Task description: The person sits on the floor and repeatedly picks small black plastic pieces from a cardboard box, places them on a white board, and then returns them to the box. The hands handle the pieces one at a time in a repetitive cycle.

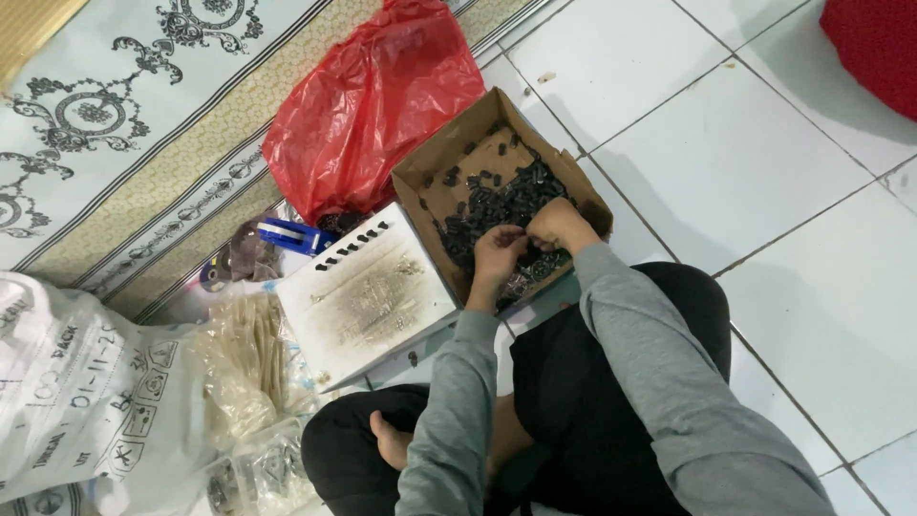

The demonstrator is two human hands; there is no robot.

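Both your hands are down inside the cardboard box (449, 172), over the heap of small black parts (497, 203). Left hand (499, 253): fingers curled inward at the near edge of the heap, apparently pinching one or more black parts, though the grip itself is hidden from this angle. Right hand (559, 225): fingers bunched together, touching the left hand; you cannot tell whether it clamps a part or only steadies one. The heap lies in the near right half of the box, with stray pieces scattered toward the far corner.

Risks, judged from this layout:
- The box sits tilted against your knee; a shift of the leg could tip it and spill parts onto the white tiled floor (745, 162).
- Small parts slipping from a pinch would be easy to lose among the others.
- The row of black pieces (351, 248) lined up on the white board (368, 296) just beside the box could scatter if a sleeve brushes it.

Packages:
- Red plastic bag (368, 105), crumpled, beyond the box.
- White sack (86, 392) with dark printed handling symbols, near left.
- Clear bags of pale parts (244, 363) between sack and board.
- Blue tape dispenser (291, 235) by the board's far corner.
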